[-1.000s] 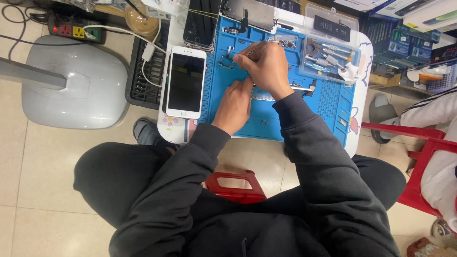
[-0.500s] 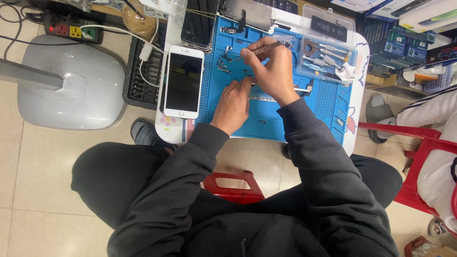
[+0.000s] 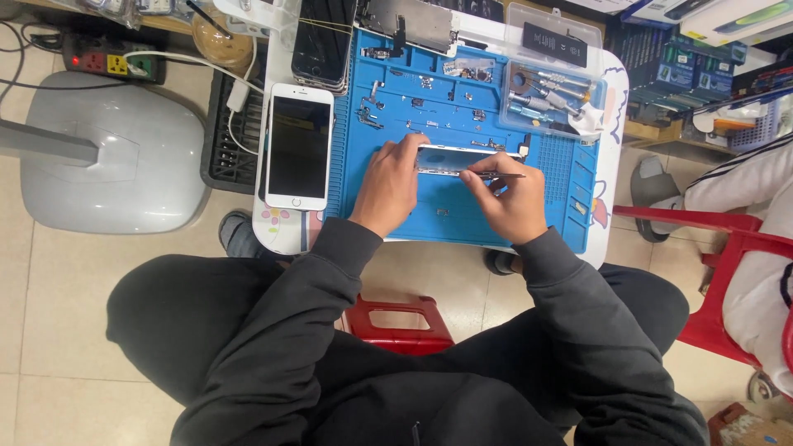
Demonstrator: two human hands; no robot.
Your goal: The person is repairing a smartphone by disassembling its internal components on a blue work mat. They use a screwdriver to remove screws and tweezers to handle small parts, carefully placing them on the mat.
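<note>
On the blue repair mat lies an opened phone body, seen edge-on as a long silver part. My left hand grips its left end with thumb and fingers. My right hand pinches a thin metal tool, probably tweezers, with the tip pointing right, just below the phone body. Small screws and parts lie scattered over the upper mat.
A white phone lies face up left of the mat, a dark phone above it. A clear tray of tools sits at the mat's upper right. A red stool is under me. Another person sits on a red chair at right.
My right hand has come down from the upper mat to the phone body with the thin tool. My left hand has moved up and taken hold of the phone body's left end.
</note>
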